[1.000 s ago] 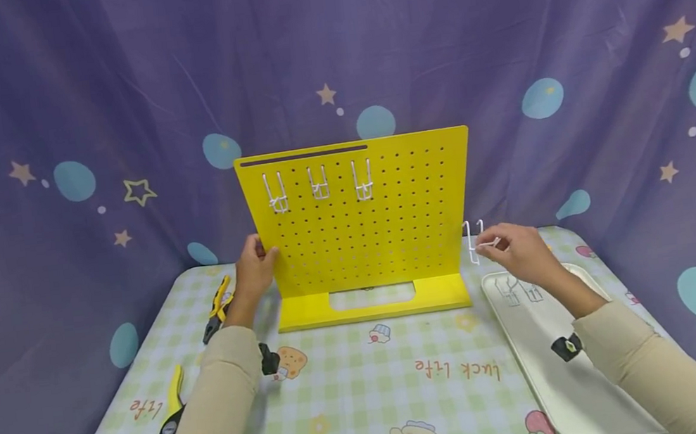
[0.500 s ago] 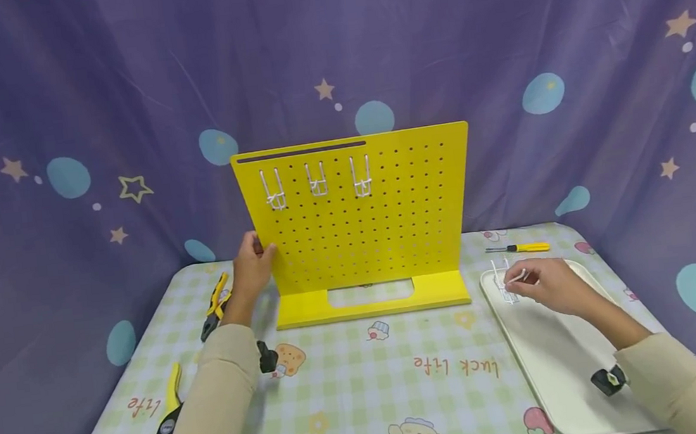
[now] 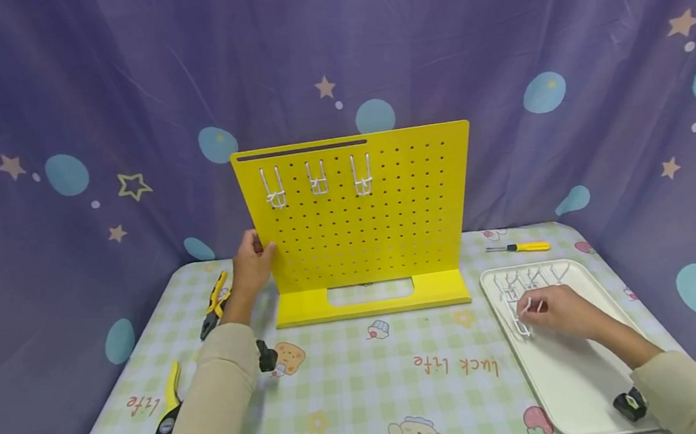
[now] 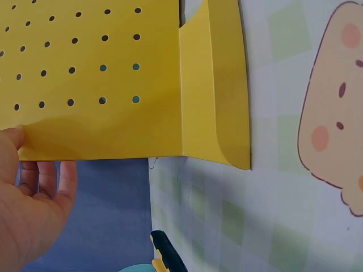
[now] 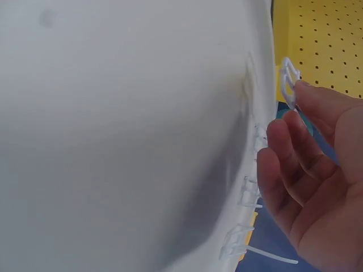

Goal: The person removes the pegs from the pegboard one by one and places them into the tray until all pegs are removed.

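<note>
A yellow pegboard (image 3: 414, 238) stands upright on the table, with several rows of small holes. Three white wire hooks (image 3: 363, 186) hang along its upper left part. My left hand (image 3: 253, 268) grips the board's left edge, thumb on the front face and fingers behind it, as the left wrist view also shows. Over the tray's left side, my right hand (image 3: 555, 310) pinches another white wire hook (image 5: 288, 85) between thumb and index finger. Several more wire hooks (image 3: 535, 277) lie in the far end of the white tray (image 3: 584, 376).
Behind the tray lies a yellow-handled screwdriver (image 3: 526, 247). Left of the board are yellow-and-black pliers (image 3: 214, 305); nearer sits a yellow-and-black hand tool (image 3: 165, 427). A patterned cloth (image 3: 367, 399) covers the table, and a purple curtain (image 3: 280, 54) hangs behind it.
My right hand has moved from beside the board's right edge down and toward me, over the tray, still pinching the wire hook. The left hand stays on the board's edge.
</note>
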`<state>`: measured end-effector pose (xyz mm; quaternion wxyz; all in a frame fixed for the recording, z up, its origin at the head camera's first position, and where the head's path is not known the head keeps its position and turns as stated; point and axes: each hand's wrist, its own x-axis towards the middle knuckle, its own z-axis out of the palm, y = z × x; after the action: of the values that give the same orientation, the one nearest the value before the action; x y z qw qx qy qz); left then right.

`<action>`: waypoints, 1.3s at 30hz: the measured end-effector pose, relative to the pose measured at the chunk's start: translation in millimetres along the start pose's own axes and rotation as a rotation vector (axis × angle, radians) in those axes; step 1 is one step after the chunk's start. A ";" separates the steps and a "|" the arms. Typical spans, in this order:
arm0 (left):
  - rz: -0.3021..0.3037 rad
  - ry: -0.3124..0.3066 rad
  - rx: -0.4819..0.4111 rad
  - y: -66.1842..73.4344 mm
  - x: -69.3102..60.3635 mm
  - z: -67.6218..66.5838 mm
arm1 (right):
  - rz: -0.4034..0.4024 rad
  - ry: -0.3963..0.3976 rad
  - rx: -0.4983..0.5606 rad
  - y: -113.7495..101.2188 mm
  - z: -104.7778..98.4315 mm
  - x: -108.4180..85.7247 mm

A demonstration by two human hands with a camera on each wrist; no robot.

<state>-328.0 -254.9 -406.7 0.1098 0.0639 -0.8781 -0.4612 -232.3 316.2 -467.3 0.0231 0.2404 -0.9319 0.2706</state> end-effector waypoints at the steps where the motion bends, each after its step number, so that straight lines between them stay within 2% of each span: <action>1: -0.001 0.000 -0.001 0.2 -0.2 0.1 | 0.004 -0.012 0.006 0.9 0.3 -1.1; 13: 0.013 0.009 0.006 0.1 -1.5 1.2 | 0.012 -0.114 0.058 4.4 5.9 -8.4; 24: -0.010 0.001 -0.005 -0.1 0.5 0.6 | 0.023 -0.155 0.054 5.6 4.0 -7.7; 27: -0.006 -0.001 -0.004 0.1 0.2 1.1 | 0.022 -0.170 0.054 4.6 0.6 -9.2; 34: 0.000 0.003 0.004 0.2 -2.0 1.2 | -0.035 -0.157 0.019 1.9 -16.7 -10.0; 39: 0.018 0.010 0.024 -0.6 -2.6 0.9 | -0.010 -0.154 -0.021 0.0 -32.8 -1.7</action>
<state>-325.7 -254.0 -408.0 0.1175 0.0598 -0.8837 -0.4491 -233.7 333.8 -439.6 -0.0448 0.2648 -0.9326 0.2412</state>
